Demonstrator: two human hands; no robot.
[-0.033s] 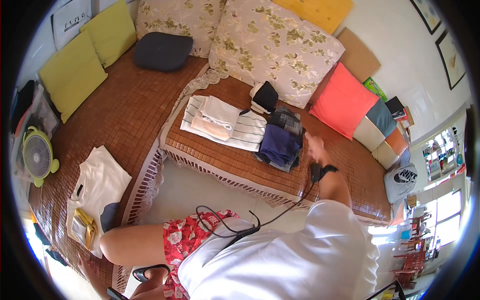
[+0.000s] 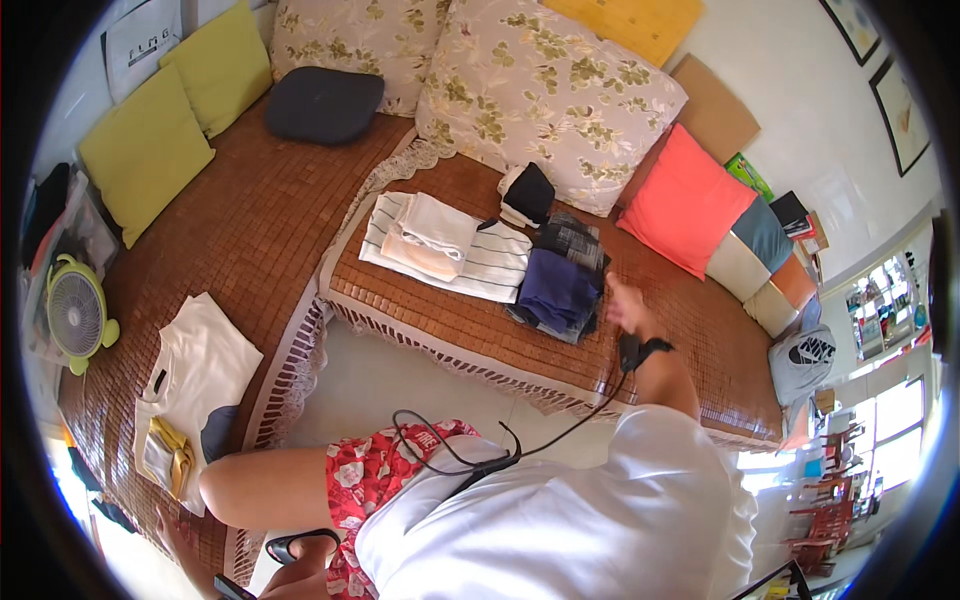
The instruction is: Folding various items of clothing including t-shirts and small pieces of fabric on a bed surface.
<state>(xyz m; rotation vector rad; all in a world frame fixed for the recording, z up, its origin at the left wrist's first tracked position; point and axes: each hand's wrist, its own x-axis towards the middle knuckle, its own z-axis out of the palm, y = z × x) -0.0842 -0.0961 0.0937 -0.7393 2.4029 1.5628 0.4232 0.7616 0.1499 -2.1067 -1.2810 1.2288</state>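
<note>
My right hand (image 2: pixel 626 306) is beside the right edge of a folded dark stack, with its fingers extended and nothing visible in them. Navy folded shorts (image 2: pixel 558 287) lie on top of dark checked clothing (image 2: pixel 571 238) there. Left of them are a striped white shirt (image 2: pixel 502 262) and a folded white garment (image 2: pixel 440 222) on a peach one. Behind sits a small black and cream bundle (image 2: pixel 527 193). Low at the left, my left hand (image 2: pixel 176 537) rests by the mat edge, fingers outstretched and partly visible, near a spread cream T-shirt (image 2: pixel 205 350) bearing a folded yellow garment (image 2: pixel 172 450).
A brown woven mat (image 2: pixel 270 190) covers the L-shaped seat. A green fan (image 2: pixel 77 312) stands at left. Floral cushions (image 2: pixel 550 90), a coral pillow (image 2: pixel 688 200) and a dark seat pad (image 2: pixel 325 104) line the back. A cable (image 2: pixel 560 425) runs from my right wrist.
My right hand has shifted very slightly down and left beside the dark stack. The clothes and my left hand look unchanged.
</note>
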